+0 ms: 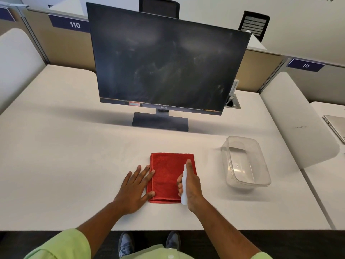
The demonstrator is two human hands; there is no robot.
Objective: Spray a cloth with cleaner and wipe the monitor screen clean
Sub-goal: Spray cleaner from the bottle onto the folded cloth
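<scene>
The right hand (190,186) grips the white spray bottle (183,186) over the right edge of the folded red cloth (166,176), which lies near the desk's front edge, while the left hand (133,189), fingers spread flat, pins its left edge.

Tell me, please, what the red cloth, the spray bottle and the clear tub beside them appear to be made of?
Red cloth: soft, matte, napped fabric with hemmed edges, probably microfibre or terry.
Spray bottle, held in the right hand: smooth, opaque white, most likely plastic.
Clear tub: thin, glossy, see-through walls and rounded corners, so apparently plastic rather than glass.
</scene>
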